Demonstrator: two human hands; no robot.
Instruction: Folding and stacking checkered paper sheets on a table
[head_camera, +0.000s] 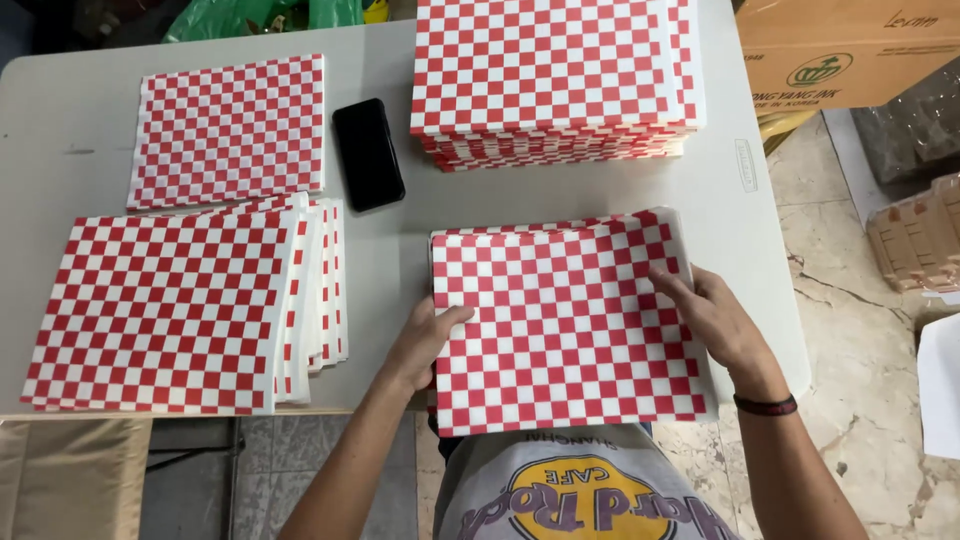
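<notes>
A small stack of red-and-white checkered paper sheets (565, 320) lies at the table's near edge in front of me. My left hand (425, 340) grips its left edge, thumb on top. My right hand (712, 318) rests on the right side of the stack, fingers flat on the top sheet and wrapped over the edge. A dark band circles my right wrist.
A tall pile of checkered sheets (555, 80) sits at the back. A fanned stack (170, 310) lies at the left, a single sheet pile (230, 130) behind it. A black phone (368, 153) lies between them on the white table (740, 210). Cardboard boxes (850, 50) stand at right.
</notes>
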